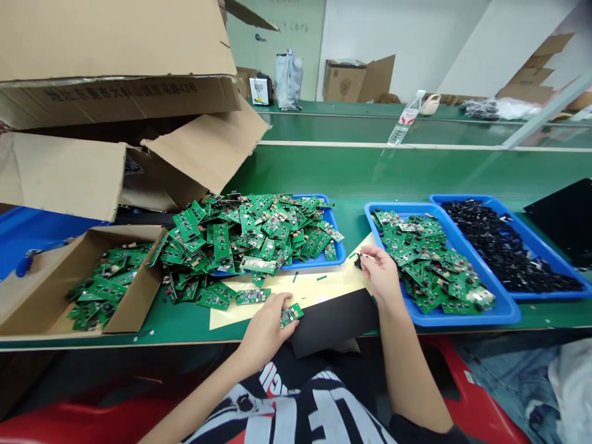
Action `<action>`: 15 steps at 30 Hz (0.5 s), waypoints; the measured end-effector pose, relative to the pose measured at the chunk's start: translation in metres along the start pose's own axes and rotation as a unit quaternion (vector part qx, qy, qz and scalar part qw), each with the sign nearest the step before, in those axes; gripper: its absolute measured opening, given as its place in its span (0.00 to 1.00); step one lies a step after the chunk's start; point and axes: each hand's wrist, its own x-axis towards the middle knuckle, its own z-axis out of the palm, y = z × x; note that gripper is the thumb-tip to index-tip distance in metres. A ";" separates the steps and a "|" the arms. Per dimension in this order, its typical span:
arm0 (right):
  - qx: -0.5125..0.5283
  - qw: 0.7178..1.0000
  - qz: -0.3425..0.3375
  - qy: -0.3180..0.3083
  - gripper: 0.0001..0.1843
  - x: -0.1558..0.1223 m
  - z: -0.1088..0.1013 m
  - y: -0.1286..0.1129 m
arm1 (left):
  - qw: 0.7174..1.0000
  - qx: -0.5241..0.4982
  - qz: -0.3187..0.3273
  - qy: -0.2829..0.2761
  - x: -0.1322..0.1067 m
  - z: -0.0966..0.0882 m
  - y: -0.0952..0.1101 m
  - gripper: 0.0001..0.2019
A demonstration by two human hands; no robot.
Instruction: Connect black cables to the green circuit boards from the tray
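Observation:
My left hand (267, 330) is closed on a small green circuit board (291, 315), which sticks out past the fingers to the right. Beside that hand, another circuit board (253, 296) lies on a cream paper sheet (231, 317). My right hand (382, 271) pinches a small black part (357, 261) above the paper, near the edge of a blue tray. The part's exact kind is too small to make out. A black sheet (335, 320) lies between my two forearms at the table's front edge.
Green boards heap over a blue tray (340, 250) and fill a cardboard box (139, 308) at left. On the right stand a tray (506, 314) of boards and a tray (567, 288) of black pieces. Behind are a large carton (115, 43) and a bottle (407, 118).

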 end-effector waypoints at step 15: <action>-0.316 0.794 -0.265 -0.447 0.12 -0.075 0.035 -0.008 | 0.976 -0.203 -0.068 0.026 0.009 0.002 -0.006 0.16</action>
